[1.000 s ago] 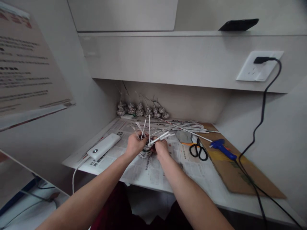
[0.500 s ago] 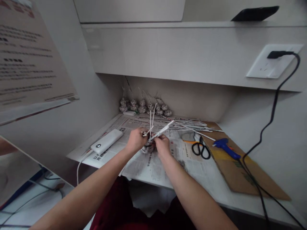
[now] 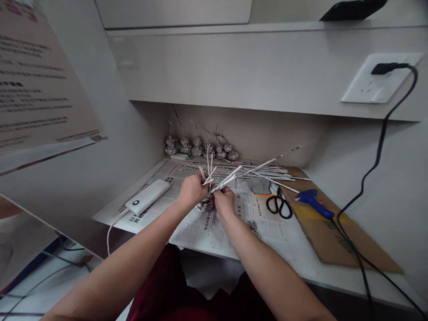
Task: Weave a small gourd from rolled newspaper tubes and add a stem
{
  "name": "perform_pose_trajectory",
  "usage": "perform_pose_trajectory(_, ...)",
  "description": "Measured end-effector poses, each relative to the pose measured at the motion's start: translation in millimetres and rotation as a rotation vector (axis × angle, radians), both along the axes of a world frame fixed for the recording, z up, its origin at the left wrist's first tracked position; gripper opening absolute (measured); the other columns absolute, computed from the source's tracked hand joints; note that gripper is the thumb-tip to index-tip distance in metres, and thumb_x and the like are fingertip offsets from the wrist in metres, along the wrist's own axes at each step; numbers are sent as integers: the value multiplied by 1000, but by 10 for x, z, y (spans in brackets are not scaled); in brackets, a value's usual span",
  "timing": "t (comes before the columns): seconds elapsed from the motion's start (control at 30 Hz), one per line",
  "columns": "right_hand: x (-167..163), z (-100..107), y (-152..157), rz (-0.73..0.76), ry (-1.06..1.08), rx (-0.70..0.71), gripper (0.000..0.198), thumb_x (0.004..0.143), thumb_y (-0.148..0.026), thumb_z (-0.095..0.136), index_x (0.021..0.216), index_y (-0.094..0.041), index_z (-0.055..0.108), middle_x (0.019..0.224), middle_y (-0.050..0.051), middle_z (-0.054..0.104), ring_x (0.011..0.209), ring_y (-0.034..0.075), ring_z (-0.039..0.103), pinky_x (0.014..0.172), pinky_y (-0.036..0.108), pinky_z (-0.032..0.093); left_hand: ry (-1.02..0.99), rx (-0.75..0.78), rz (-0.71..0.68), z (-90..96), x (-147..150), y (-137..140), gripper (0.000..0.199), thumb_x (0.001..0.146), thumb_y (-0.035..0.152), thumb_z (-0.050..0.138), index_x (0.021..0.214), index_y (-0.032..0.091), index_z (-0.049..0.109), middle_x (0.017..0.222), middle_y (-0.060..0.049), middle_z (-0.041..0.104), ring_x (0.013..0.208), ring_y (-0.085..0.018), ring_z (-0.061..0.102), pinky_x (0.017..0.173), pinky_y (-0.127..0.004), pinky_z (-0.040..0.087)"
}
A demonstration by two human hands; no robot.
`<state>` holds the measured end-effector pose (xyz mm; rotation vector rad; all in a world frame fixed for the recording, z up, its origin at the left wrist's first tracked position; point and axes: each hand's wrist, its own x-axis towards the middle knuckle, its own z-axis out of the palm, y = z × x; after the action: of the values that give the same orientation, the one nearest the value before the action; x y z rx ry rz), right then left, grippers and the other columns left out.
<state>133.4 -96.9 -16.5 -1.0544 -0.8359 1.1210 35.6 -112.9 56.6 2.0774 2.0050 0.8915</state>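
The left hand and the right hand both grip the woven paper piece, its base seemingly formed, its white paper strips not yet woven.

At ten o'clock hung a printed sheet. At two o'clock a dark flat object lay on the shelf above a socket, whose plug fed a black cord running down toward four o'clock. Also at four, scissors lay near a glue gun on cardboard. At eight, a white device rested on newspaper.
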Motion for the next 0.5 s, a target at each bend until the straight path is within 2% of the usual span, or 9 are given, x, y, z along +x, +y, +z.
perform_pose_trajectory(0.17,-24,1,-3,-6,13,19,16,61,-32,63,69,-18,63,60,0,67,52,14,58,46,22,43,-79,-79,8,-26,-33,74,24,76,29,59,92,20,74,88,-8,76,89,-24,69,69,-24,45)
perform_pose_trajectory(0.3,-45,9,-5,-2,31,8,13,61,-31,61,65,-18,63,58,0,66,51,15,58,46,23,43,-176,-21,4,-136,-65,115,20,75,26,60,89,20,73,86,-6,75,84,-22,68,67,-23,45)
perform_pose_trajectory(0.5,-67,-24,26,25,50,-39,13,61,-30,58,61,-17,63,57,1,66,49,16,59,42,22,40,-168,6,15,-216,-66,116,16,79,23,57,87,19,69,89,-6,74,89,-21,67,72,-23,45)
